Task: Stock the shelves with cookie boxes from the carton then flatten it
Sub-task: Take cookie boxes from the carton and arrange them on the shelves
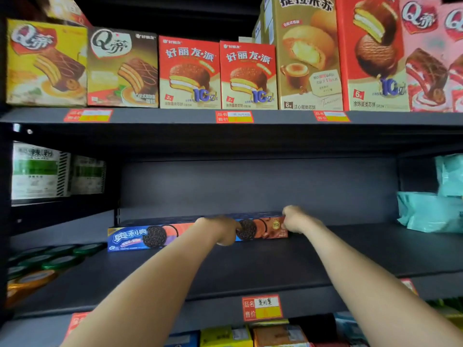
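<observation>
Cookie box lies flat, long axis left to right, far back on the middle shelf.
I see both hands on its right half: left hand curled over the front face, right hand gripping the right end. The left end is free, so I'd slide it leftward or back.

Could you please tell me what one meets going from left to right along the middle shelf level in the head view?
Green-lidded jars → blue cookie box → teal packets.
</observation>
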`<state>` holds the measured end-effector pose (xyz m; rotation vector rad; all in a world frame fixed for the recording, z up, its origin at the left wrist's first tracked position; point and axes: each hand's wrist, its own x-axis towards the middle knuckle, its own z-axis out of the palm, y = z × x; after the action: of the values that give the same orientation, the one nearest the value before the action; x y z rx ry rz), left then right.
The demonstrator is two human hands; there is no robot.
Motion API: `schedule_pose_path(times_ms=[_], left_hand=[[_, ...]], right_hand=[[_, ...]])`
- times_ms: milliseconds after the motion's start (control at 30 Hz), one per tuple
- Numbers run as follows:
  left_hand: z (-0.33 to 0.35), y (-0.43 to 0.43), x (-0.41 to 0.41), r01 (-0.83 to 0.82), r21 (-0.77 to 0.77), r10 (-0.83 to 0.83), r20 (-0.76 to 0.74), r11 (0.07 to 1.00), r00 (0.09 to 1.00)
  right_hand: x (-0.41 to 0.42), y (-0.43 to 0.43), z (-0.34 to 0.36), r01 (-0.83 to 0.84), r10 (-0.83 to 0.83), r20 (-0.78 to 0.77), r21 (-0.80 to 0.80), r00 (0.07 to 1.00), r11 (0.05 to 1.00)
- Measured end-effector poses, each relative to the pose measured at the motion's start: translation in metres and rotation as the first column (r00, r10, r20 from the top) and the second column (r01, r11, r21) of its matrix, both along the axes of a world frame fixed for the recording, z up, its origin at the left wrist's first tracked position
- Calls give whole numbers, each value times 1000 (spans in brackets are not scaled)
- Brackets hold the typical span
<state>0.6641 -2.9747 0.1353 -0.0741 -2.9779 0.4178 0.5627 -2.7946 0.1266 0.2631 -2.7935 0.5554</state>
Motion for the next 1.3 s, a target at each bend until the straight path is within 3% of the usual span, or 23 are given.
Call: schedule_pose_path(times_ms=[233,433,700,933,1000,1100,1200,1300], left_hand=[[-1,8,17,-6,142,19,-88,990,996],[-2,43,62,59,278,22,-281,959,960],[-47,106,140,249,452,33,-529,856,848],[-119,138,228,467,502,51,-719,728,694],[-152,143,245,458,550,65,-686,698,725],[-213,143,257,362,656,71,-536,662,841],[-285,139,262,200,734,61,-312,649,948],[-365,139,269,32,747,17,-58,664,998]], right_hand=[[28,6,2,35,-28,-103,63,994,997],[88,15,1,-129,136,-214,44,967,991],[184,34,-35,-407,359,-351,-74,865,910],[282,70,-109,-571,394,-562,-178,728,801],[299,75,-146,-575,418,-518,-187,746,796],[315,77,-209,-507,420,-362,-191,832,840],[327,80,-275,-418,398,-144,-162,906,894],[339,89,-345,-334,347,40,-186,937,924]])
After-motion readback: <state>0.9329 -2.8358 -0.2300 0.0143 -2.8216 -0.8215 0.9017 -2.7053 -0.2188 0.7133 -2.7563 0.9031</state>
